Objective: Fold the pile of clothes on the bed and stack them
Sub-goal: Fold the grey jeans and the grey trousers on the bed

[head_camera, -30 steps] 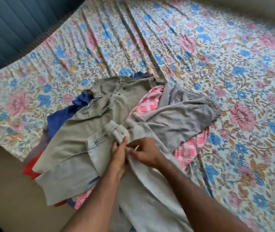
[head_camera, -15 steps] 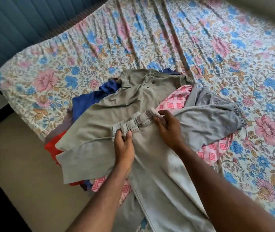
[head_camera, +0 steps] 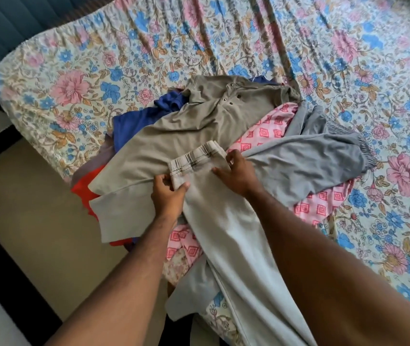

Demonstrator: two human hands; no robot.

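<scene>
The pile of clothes (head_camera: 199,136) is lying on the floral bed (head_camera: 74,71), pale grey trousers (head_camera: 228,233) draped on top. The right hand (head_camera: 238,176) is pressing the waistband flat with spread fingers, while the left hand (head_camera: 169,196) is pinching its corner, likely squaring it for folding.

Single head-worn view, looking steeply down, close over the bed (head_camera: 348,71) edge

Clothes pile (head_camera: 199,136): on bed (head_camera: 348,71), near its front-left corner. Trousers (head_camera: 223,233): atop pile, waistband toward pile's centre, legs trailing off its near edge. Left hand (head_camera: 169,196): at waistband's left end. Right hand (head_camera: 236,173): on waistband's right end.
</scene>
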